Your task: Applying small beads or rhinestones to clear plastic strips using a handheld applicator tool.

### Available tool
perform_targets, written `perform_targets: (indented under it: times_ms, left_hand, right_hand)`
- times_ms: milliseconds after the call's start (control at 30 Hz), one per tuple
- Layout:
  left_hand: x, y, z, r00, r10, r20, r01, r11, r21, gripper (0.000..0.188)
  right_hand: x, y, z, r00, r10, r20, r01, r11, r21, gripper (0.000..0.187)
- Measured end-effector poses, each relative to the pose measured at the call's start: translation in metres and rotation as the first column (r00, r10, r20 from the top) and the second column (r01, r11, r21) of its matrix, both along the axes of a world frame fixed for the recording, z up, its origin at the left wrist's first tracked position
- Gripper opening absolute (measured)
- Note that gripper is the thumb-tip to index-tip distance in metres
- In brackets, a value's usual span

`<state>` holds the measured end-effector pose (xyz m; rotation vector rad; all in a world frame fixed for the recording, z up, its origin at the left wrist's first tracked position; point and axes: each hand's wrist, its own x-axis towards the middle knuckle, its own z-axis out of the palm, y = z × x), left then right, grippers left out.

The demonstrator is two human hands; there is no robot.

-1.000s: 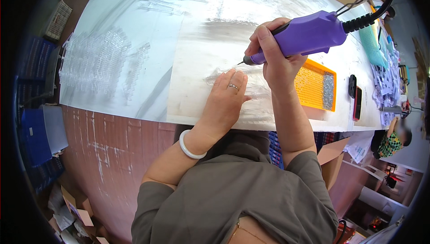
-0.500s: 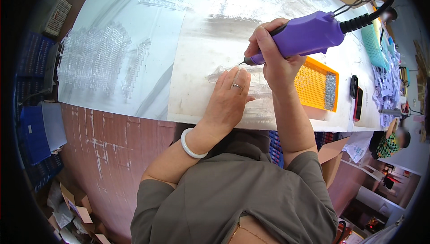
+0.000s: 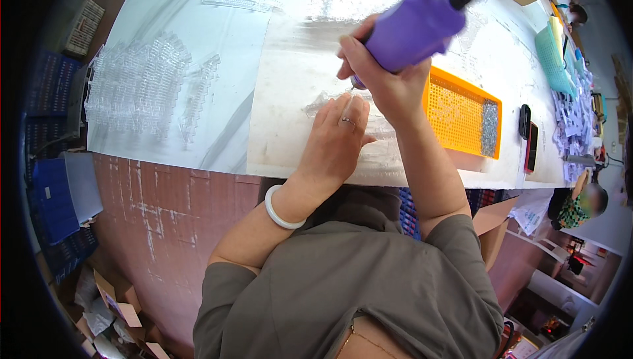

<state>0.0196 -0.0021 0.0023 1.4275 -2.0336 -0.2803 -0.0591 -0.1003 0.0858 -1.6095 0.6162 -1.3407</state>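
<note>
Driver (image 3: pixel 412 29) now stands steeper than a second ago, its cord end swung toward twelve o'clock, the right hand (image 3: pixel 386 82) wrapped tight around it, tip down on the clear part (image 3: pixel 323 102). Left hand (image 3: pixel 336 138), fingers flat and together, pins that part on the sheet (image 3: pixel 290 95), nine o'clock of the orange tray (image 3: pixel 461 112).

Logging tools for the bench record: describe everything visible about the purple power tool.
The purple power tool is a chunky, smooth plastic-looking handheld body with a black ribbed cord sleeve at its upper end. It tilts, tip down, over the pale work sheet. The right hand grips its lower part, hiding the tip. The left hand lies flat just below it, apart from the tool.
</note>
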Motion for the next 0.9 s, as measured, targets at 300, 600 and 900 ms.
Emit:
perform_targets:
  times_ms: [300,600,900]
  left_hand:
    - [0.001,0.002,0.004,0.999,0.022,0.027,-0.019,0.996,-0.089,0.046]
    - [0.004,0.010,0.018,0.963,0.134,0.234,-0.122,0.991,-0.063,0.047]
    - [0.003,0.010,0.020,0.935,0.100,0.341,-0.095,0.995,-0.032,0.060]
  right_hand:
    - [-0.065,0.001,0.038,0.948,-0.151,0.282,0.190,0.975,-0.117,0.006]
    - [-0.143,0.012,-0.001,0.874,-0.466,0.141,0.476,0.878,-0.049,0.005]
    - [-0.142,0.021,-0.006,0.890,-0.436,0.136,0.439,0.898,0.008,0.005]
